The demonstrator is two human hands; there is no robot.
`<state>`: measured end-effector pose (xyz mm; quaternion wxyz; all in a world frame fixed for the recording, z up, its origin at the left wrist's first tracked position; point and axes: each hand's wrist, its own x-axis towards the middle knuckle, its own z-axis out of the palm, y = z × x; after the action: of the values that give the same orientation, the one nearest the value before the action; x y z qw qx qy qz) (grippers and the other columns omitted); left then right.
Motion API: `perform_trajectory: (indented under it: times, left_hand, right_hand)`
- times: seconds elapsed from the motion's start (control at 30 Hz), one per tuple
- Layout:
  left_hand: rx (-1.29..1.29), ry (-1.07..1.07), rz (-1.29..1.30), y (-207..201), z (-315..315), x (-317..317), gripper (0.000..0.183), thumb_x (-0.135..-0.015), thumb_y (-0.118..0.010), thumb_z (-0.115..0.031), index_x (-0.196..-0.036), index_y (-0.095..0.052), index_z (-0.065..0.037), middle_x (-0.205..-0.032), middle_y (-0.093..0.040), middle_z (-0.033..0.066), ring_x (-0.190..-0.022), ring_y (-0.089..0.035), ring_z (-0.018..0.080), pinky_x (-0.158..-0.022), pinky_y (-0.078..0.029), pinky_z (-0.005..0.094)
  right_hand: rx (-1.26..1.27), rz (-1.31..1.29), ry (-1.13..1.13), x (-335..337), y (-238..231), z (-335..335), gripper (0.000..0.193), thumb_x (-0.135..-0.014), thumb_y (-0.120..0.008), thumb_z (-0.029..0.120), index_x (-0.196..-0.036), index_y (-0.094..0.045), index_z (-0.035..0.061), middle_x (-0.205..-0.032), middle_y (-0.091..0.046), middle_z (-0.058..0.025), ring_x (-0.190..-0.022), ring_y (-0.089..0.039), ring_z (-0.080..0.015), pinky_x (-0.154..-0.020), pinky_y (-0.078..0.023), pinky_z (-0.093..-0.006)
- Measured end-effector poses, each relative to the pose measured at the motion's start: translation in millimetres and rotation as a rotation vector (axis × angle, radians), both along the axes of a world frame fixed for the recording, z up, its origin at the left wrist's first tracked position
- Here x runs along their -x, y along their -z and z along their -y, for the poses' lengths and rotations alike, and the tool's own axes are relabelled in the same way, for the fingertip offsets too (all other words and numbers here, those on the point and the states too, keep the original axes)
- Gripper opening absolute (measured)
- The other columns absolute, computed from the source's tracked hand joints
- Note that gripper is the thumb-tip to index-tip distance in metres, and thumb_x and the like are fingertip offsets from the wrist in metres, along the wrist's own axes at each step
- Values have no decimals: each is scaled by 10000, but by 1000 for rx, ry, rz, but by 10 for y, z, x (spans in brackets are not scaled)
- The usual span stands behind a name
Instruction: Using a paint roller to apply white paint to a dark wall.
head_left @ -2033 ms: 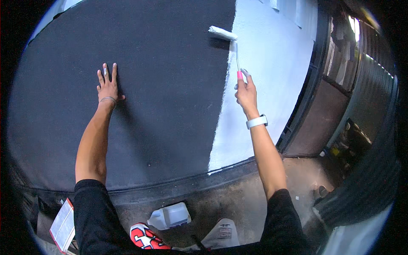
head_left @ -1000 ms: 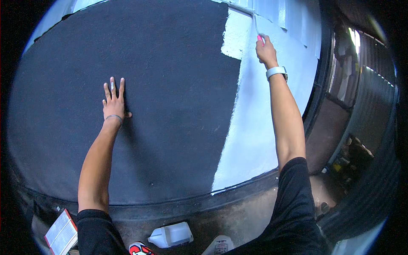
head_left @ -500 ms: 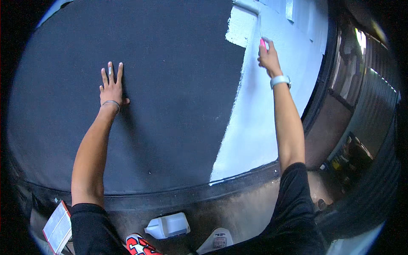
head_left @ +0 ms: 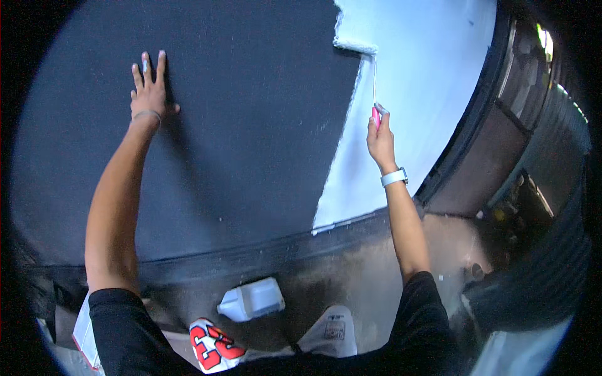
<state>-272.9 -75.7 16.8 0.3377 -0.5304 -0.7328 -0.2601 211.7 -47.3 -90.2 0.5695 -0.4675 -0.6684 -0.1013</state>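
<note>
My right hand [head_left: 380,139] grips the pink handle of a paint roller [head_left: 356,47]. The white roller head touches the boundary between white paint [head_left: 417,94] and the dark surface [head_left: 251,138]. Its thin metal rod runs up from the handle to the head. Flat against the dark surface, at upper left, lies my left hand [head_left: 150,95] with its fingers spread and nothing in it. A whitish smear marks one of its fingers.
At the foot of the surface, a white plastic jug [head_left: 251,300] lies on its side on the floor. A white-and-red flat object [head_left: 86,329] is partly hidden by my left arm. Dark clutter [head_left: 511,219] and corrugated panels [head_left: 549,150] stand at right.
The roller has come down along the paint's edge with my right hand, coating more of the dark surface white. The view has shifted; my left hand stays spread on the surface.
</note>
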Motion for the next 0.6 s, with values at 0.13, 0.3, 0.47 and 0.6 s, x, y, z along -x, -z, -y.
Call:
perform_trajectory:
  times: [0.13, 0.3, 0.47, 0.6]
  left_hand:
    - [-98, 40, -53, 64, -147, 176, 1295, -632, -876, -258, -1515, 68, -353, -1607, 39, 87, -1457, -63, 389, -1043, -405, 592]
    - [-183, 106, -88, 122, -268, 286, 1295, -627, -876, -257, -1511, 62, -374, -1608, 28, 90, -1454, -64, 399, -1035, -399, 616]
    - [-208, 162, -169, 139, -235, 346, 1313, -614, -875, -290, -1507, 85, -368, -1600, 3, 129, -1427, -74, 476, -1032, -401, 620]
    - [210, -45, -221, -55, -123, 241, 1506, -588, -810, -654, -1432, 240, 20, -1435, 238, 414, -1362, 82, 584, -1070, -351, 577]
  right_hand:
    - [147, -21, -13, 2, 534, 206, 356, -985, -440, 147, -1320, -389, 39, -1077, -606, -321, -958, -597, -502, -786, -499, -505]
    - [251, -20, -8, -74, 1257, 389, 366, -982, -446, 143, -1319, -382, 17, -1104, -591, -331, -994, -586, -499, -807, -499, -504]
    - [381, 9, 21, -78, 1862, 641, 386, -993, -443, 171, -1342, -375, 23, -1082, -606, -300, -948, -617, -462, -787, -502, -477]
    - [412, 37, 13, -60, 2241, 760, 395, -997, -446, 183, -1356, -382, 29, -1141, -600, -279, -953, -637, -428, -798, -503, -445]
